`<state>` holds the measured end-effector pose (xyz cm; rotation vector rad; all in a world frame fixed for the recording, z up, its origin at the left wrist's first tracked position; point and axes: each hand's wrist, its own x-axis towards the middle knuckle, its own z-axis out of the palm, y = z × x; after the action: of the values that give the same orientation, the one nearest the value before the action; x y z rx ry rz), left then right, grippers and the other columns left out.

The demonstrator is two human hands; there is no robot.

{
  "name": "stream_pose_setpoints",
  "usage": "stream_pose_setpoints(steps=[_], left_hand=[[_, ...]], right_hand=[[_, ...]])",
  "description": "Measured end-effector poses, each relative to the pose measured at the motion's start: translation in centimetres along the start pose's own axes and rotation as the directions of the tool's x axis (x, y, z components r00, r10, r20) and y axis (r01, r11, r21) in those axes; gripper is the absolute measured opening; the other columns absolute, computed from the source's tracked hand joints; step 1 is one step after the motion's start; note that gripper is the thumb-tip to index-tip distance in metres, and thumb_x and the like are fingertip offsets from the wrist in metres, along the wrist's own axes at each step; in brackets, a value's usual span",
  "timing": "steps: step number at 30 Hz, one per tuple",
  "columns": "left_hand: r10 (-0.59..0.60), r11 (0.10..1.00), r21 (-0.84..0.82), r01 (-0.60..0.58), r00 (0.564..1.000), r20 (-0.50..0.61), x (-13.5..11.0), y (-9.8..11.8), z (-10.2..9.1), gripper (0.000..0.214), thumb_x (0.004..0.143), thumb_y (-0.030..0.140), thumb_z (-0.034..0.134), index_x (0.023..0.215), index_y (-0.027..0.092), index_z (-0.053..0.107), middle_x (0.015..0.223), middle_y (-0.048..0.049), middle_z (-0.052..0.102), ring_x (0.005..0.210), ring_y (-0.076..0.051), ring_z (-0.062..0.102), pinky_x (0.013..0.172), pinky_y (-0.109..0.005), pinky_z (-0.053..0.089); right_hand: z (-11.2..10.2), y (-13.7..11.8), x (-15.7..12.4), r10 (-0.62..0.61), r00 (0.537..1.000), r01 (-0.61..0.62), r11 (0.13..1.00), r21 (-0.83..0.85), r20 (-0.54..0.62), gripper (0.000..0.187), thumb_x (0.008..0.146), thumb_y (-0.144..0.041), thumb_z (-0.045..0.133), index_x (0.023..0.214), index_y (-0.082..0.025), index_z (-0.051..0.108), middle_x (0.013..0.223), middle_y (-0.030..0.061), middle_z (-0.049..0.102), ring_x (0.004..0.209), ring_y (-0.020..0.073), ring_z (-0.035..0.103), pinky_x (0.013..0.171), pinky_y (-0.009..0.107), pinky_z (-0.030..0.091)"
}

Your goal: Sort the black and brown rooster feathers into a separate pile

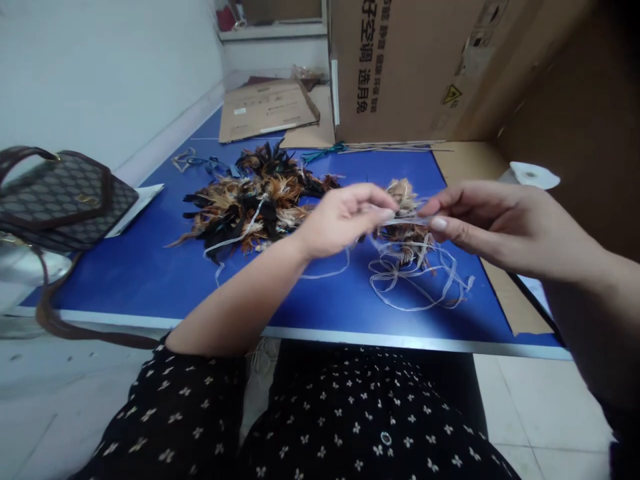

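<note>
My left hand and my right hand are raised over the blue table, facing each other. Thumb and fingers of each pinch a thin, whitish see-through ribbon, which runs across the small gap between them. Below, loops of the same ribbon lie on the table in a loose tangle. Just behind the hands is a small bunch of tan and brown feathers, partly covered by them. Left of it spreads a larger heap of black, orange and brown feathers, with a strand of ribbon across it.
A patterned handbag stands at the left, its strap hanging over the table edge. Flattened cardboard lies at the back, beside a large carton. A white roll is at the right. Thin sticks and teal ribbon lie behind the feathers.
</note>
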<state>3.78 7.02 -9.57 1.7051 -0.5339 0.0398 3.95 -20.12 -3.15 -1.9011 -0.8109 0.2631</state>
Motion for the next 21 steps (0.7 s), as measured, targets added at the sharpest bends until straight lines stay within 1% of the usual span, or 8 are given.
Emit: stream_pose_setpoints(steps=[4, 6, 8, 10, 13, 16, 18, 21], left_hand=[[-0.022, 0.968, 0.247, 0.054, 0.991, -0.132, -1.4, -0.3, -6.4, 0.034, 0.092, 0.05, 0.086, 0.096, 0.017, 0.08, 0.074, -0.0027, 0.072, 0.067, -0.013, 0.066, 0.065, -0.024, 0.053], [-0.019, 0.953, 0.294, 0.077, 0.98, -0.196, -2.0, -0.3, -7.7, 0.032, 0.093, 0.048, 0.086, 0.098, 0.016, 0.082, 0.079, -0.0044, 0.076, 0.072, -0.014, 0.071, 0.071, -0.026, 0.056], [0.007, 0.963, 0.262, 0.06, 0.969, -0.248, -2.1, -0.1, -7.1, 0.031, 0.094, 0.045, 0.085, 0.107, 0.017, 0.083, 0.09, -0.0074, 0.081, 0.083, -0.017, 0.076, 0.079, -0.028, 0.06], [0.045, 0.981, 0.192, -0.001, 0.974, -0.223, -1.8, 0.2, -4.7, 0.037, 0.093, 0.041, 0.087, 0.122, 0.019, 0.083, 0.107, -0.0097, 0.084, 0.095, -0.019, 0.078, 0.084, -0.03, 0.062], [0.077, 0.991, 0.112, -0.075, 0.997, -0.016, -0.9, 0.9, 0.0, 0.056, 0.086, 0.035, 0.093, 0.139, 0.025, 0.078, 0.12, -0.0082, 0.083, 0.098, -0.02, 0.077, 0.082, -0.031, 0.061], [0.114, 0.985, 0.114, -0.132, 0.983, 0.147, -0.2, 1.7, 2.8, 0.031, 0.093, 0.035, 0.087, 0.119, 0.02, 0.085, 0.106, -0.0069, 0.084, 0.095, -0.02, 0.076, 0.084, -0.032, 0.06], [0.131, 0.977, 0.149, -0.152, 0.981, 0.141, -0.3, 2.0, 2.5, 0.022, 0.097, 0.04, 0.082, 0.101, 0.019, 0.086, 0.098, -0.0074, 0.084, 0.092, -0.018, 0.076, 0.083, -0.031, 0.059], [0.064, 0.982, 0.179, -0.053, 0.996, -0.054, -1.1, 1.0, -1.5, 0.033, 0.097, 0.054, 0.083, 0.095, 0.021, 0.085, 0.081, -0.0041, 0.076, 0.074, -0.014, 0.067, 0.067, -0.031, 0.049]], right_hand=[[-2.1, 2.1, -1.9, 0.055, 0.996, -0.051, 0.996, -0.074, 0.065, 0.058, 0.099, -0.066, 0.088, 0.132, -0.019, 0.082, 0.101, 0.0091, 0.079, 0.086, 0.0212, 0.075, 0.075, 0.033, 0.064], [-2.5, 3.1, -2.4, 0.078, 0.997, -0.075, 0.991, -0.11, 0.022, 0.056, 0.099, -0.07, 0.086, 0.122, -0.019, 0.085, 0.096, 0.0085, 0.078, 0.081, 0.0199, 0.072, 0.07, 0.032, 0.061], [-2.4, 3.6, -2.3, 0.069, 0.997, -0.072, 0.988, -0.139, -0.026, 0.054, 0.099, -0.072, 0.085, 0.111, -0.02, 0.086, 0.092, 0.0078, 0.077, 0.079, 0.0199, 0.071, 0.068, 0.031, 0.058], [-1.7, 3.3, -1.6, 0.037, 0.999, -0.042, 0.988, -0.148, -0.031, 0.052, 0.1, -0.072, 0.084, 0.107, -0.02, 0.086, 0.092, 0.0073, 0.078, 0.079, 0.02, 0.071, 0.068, 0.031, 0.058], [0.0, 1.8, -0.2, -0.027, 0.999, 0.029, 0.994, -0.101, 0.017, 0.049, 0.103, -0.069, 0.082, 0.111, -0.021, 0.085, 0.099, 0.0077, 0.079, 0.082, 0.02, 0.072, 0.072, 0.031, 0.06], [1.0, 0.2, 0.5, -0.077, 0.997, 0.077, 0.996, -0.033, 0.013, 0.044, 0.104, -0.063, 0.083, 0.112, -0.021, 0.083, 0.103, 0.0079, 0.08, 0.085, 0.0197, 0.074, 0.073, 0.03, 0.062], [0.5, -0.2, 0.1, -0.077, 0.996, 0.076, 0.997, -0.028, -0.033, 0.043, 0.102, -0.061, 0.087, 0.116, -0.02, 0.083, 0.101, 0.0078, 0.08, 0.084, 0.0193, 0.074, 0.073, 0.029, 0.062], [-2.0, 0.7, -1.7, -0.048, 0.989, 0.031, 0.992, -0.121, -0.141, 0.046, 0.099, -0.062, 0.09, 0.118, -0.02, 0.086, 0.105, 0.0094, 0.081, 0.087, 0.0199, 0.074, 0.077, 0.03, 0.063]])
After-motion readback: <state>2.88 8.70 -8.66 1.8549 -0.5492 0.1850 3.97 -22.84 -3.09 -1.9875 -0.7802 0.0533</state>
